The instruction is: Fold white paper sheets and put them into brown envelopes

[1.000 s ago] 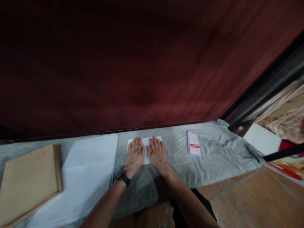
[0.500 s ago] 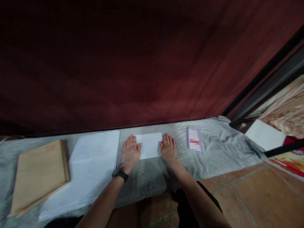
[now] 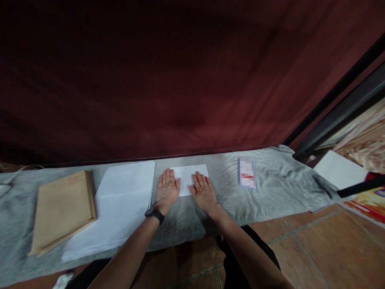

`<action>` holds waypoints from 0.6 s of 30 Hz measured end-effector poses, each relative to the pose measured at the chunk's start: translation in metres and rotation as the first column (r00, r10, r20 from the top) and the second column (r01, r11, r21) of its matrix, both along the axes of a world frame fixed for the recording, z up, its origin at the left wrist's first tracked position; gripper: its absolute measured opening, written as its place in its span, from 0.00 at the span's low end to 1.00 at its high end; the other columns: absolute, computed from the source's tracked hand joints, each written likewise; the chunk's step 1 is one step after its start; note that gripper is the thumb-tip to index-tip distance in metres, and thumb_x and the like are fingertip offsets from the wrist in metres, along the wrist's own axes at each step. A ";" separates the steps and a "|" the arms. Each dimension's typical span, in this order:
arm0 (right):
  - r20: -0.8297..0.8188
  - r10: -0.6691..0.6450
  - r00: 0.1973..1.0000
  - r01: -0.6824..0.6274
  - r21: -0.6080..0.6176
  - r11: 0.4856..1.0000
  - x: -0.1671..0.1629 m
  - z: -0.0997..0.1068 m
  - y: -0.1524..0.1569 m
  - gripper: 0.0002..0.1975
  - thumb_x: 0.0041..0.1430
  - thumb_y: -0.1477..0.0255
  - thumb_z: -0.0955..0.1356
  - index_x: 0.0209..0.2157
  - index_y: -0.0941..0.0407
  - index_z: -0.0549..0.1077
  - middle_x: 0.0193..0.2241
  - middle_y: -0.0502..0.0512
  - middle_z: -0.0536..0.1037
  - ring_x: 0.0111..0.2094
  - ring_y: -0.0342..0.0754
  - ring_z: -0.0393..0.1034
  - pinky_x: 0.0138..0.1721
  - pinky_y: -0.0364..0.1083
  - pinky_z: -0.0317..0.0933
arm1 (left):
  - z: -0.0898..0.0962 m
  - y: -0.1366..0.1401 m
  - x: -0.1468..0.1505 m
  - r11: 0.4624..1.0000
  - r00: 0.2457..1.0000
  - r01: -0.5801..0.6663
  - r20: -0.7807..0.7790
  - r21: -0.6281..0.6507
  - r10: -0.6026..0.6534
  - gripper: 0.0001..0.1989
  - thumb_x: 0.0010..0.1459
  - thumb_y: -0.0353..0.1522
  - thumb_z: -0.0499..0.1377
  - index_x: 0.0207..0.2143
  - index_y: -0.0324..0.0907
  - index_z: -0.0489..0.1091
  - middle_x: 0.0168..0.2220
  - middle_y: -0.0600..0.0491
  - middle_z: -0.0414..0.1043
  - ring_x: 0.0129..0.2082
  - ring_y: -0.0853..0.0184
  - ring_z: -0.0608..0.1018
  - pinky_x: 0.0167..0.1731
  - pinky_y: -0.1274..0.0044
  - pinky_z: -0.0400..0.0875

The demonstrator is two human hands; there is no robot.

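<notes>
A small white sheet of paper (image 3: 185, 180) lies on a grey cloth (image 3: 225, 208). My left hand (image 3: 168, 188), with a dark band on the wrist, rests flat over the sheet's left edge, its thumb out to the side. Flat on the right part of the same sheet is my right hand (image 3: 203, 192), fingers stretched out and slightly apart. Neither hand grips anything. To the left of my left hand lies a stack of large white paper sheets (image 3: 126, 192).
A stack of brown paper envelopes (image 3: 64, 210) overlaps the white sheets at far left. A blurred-out packet with a red stripe (image 3: 247, 173) lies to the right. A dark red curtain (image 3: 180, 80) hangs behind. Brown floor tiles (image 3: 339, 237) run along the front right.
My right hand has slid left from the sheet's right edge onto its surface. The left hand stays at the left edge. The view has shifted slightly.
</notes>
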State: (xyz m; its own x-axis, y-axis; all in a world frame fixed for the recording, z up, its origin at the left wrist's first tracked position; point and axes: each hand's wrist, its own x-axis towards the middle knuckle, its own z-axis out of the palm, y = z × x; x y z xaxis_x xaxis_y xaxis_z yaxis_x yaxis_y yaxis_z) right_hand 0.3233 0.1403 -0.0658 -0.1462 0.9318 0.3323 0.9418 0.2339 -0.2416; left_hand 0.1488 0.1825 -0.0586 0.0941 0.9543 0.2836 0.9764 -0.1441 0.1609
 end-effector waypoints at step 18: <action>0.138 -0.251 0.958 0.247 0.044 0.968 0.025 -0.005 -0.003 0.31 0.72 0.60 0.58 0.67 0.66 0.58 0.65 0.68 0.62 0.66 0.59 0.56 0.65 0.59 0.47 | 0.045 -0.040 -0.019 0.945 0.997 0.063 0.071 -0.320 -0.043 0.29 0.65 0.33 0.50 0.65 0.25 0.57 0.64 0.31 0.62 0.64 0.50 0.67 0.61 0.64 0.61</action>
State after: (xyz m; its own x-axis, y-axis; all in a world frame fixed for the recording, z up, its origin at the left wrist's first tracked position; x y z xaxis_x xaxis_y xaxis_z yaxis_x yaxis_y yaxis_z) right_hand 0.3487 0.1371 -0.0710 0.0422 0.9359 0.3497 0.9951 -0.0081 -0.0985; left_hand 0.1298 0.1425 -0.0137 0.1391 0.9898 -0.0312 0.9552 -0.1258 0.2680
